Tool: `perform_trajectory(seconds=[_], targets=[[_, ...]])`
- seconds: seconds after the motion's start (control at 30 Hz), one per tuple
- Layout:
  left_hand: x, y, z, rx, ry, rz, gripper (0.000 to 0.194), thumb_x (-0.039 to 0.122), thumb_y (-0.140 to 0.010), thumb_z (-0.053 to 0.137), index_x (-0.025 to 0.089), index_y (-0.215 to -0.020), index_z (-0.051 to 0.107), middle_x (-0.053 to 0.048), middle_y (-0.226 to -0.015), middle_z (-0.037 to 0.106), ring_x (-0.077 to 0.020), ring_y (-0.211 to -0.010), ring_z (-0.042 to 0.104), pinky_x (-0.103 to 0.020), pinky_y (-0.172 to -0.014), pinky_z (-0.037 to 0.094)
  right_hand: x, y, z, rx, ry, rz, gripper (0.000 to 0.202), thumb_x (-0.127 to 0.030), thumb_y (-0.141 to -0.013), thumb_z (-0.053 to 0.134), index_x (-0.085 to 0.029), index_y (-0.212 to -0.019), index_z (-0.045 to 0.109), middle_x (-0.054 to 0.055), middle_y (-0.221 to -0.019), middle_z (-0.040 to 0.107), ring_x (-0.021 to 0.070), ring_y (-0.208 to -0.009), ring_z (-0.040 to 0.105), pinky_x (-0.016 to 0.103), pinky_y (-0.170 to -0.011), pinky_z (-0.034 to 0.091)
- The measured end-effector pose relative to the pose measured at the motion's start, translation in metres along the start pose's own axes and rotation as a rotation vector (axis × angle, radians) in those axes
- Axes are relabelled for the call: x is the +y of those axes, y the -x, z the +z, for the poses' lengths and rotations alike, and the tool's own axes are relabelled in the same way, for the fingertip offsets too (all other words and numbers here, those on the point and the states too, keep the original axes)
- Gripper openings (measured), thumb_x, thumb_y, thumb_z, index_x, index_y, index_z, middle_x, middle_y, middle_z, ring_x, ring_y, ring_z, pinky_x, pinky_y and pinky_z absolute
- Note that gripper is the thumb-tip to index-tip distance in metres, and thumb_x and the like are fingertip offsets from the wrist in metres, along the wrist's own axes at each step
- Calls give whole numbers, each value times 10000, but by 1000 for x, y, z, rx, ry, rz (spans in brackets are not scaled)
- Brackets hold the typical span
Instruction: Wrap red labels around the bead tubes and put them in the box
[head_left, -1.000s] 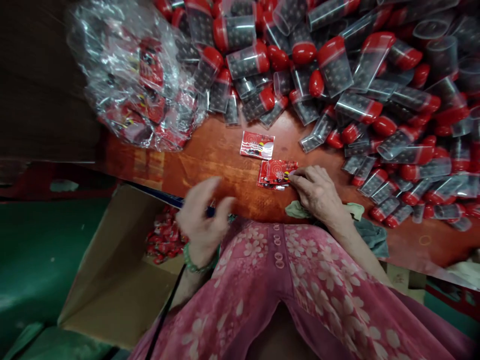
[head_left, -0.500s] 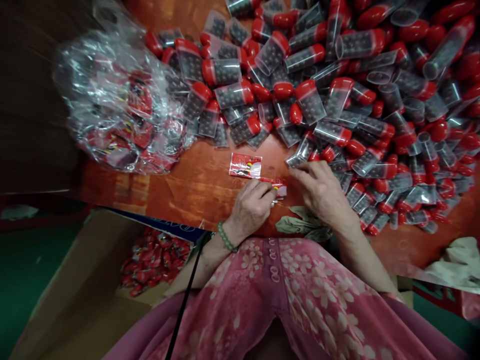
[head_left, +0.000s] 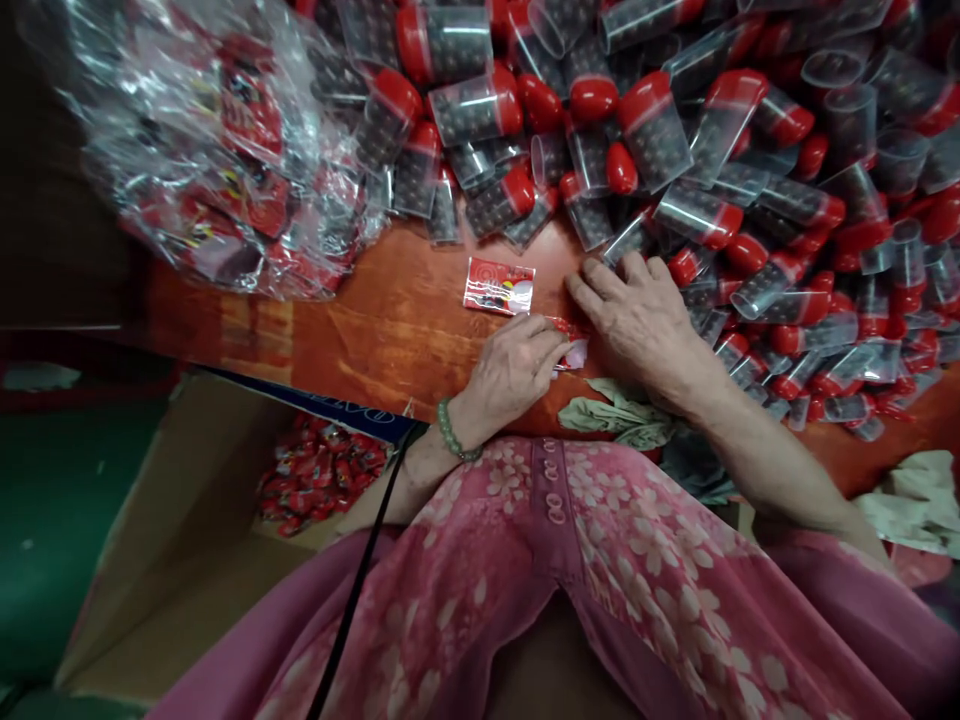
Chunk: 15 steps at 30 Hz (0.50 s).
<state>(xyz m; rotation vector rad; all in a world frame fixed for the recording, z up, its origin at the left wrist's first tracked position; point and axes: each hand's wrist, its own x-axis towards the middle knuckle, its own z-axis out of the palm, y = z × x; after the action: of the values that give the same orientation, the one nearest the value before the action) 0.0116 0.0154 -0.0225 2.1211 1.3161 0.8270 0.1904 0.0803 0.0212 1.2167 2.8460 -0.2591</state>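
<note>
My left hand [head_left: 517, 365], with a green bead bracelet on its wrist, is closed in a pinch on a small red printed wrapper [head_left: 574, 354] at the table's near side. Part of that wrapper is hidden under the fingers. Just beyond it, a flat red printed packet [head_left: 499, 286] lies on the table. My right hand [head_left: 637, 310] rests palm down beside the wrapper, fingers stretched out and slightly bent. Its fingertips are close to a clear tube [head_left: 628, 238] at the edge of the pile; whether they touch it I cannot tell.
Clear red-capped tubes of dark balls [head_left: 480, 105] heap across the orange table [head_left: 375, 345]. A clear plastic bag [head_left: 225, 170] of red packets stands left. Below, a cardboard box [head_left: 165, 560] holds many red packets. A crumpled pale cloth [head_left: 619, 412] lies near my right wrist.
The view has shifted, so the table's contents appear higher and larger. My right hand has come away from the tube at the pile's edge and its fingers have spread. My left hand keeps the wrapper.
</note>
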Motion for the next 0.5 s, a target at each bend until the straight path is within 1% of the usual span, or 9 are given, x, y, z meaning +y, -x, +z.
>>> perform_trajectory(seconds=[0.13,0.2,0.27,0.33,0.37,0.43,0.47,0.5], targets=[[0,1,7,12,-88,-29,249,197,-973,512,153,-793,678,-59,-818,664,-181,-796,593,-301,-747,472,1,-6,-3,-15,3,-16,255,-124,-997,400,-159,-1167,585,132,-1046,637,332,-1063,558,527,-879,475],[0,2,9,37,-74,-52,232,197,-960,535,153,-772,664,-57,-789,658,-185,-776,583,-307,-738,467,5,-7,-8,-21,-56,-38,220,-151,-1006,427,-179,-1137,602,103,-1040,639,315,-1078,570,519,-918,471],[1,2,8,45,-48,-65,228,211,-964,533,147,-780,653,-62,-787,651,-191,-782,584,-317,-751,474,12,-5,-14,-16,-128,-49,234,-172,-1013,454,-214,-1197,591,79,-1127,643,299,-1119,572,520,-968,450],[2,2,4,24,-36,-44,189,266,-964,553,123,-903,662,-87,-873,659,-213,-860,600,-338,-806,495,20,0,-18,17,-170,-44,306,-177,-1020,446,-239,-1300,551,77,-1261,622,297,-1160,568,534,-996,429],[3,2,2,2,-38,-24,227,312,-956,577,105,-1006,657,-106,-942,660,-230,-916,604,-356,-843,503,23,5,-19,51,-178,-39,340,-173,-1022,430,-239,-1340,532,90,-1310,608,300,-1170,568,539,-997,428],[5,2,-1,-66,-68,20,395,384,-935,611,82,-1190,609,-140,-1059,642,-264,-1006,590,-395,-900,508,27,14,-18,149,-207,-21,378,-164,-1021,407,-217,-1379,514,127,-1333,603,299,-1172,577,531,-985,445],[6,3,-2,-98,-98,36,420,390,-939,602,83,-1226,599,-147,-1077,634,-271,-1017,583,-406,-903,508,28,19,-16,202,-244,-1,385,-167,-1016,414,-212,-1385,513,139,-1319,611,297,-1171,582,522,-983,457],[7,3,-2,-123,-136,44,392,375,-956,572,88,-1220,610,-147,-1069,631,-271,-1006,578,-407,-891,508,27,23,-14,247,-299,28,386,-180,-1010,437,-222,-1386,514,142,-1302,620,294,-1172,585,515,-986,466]])
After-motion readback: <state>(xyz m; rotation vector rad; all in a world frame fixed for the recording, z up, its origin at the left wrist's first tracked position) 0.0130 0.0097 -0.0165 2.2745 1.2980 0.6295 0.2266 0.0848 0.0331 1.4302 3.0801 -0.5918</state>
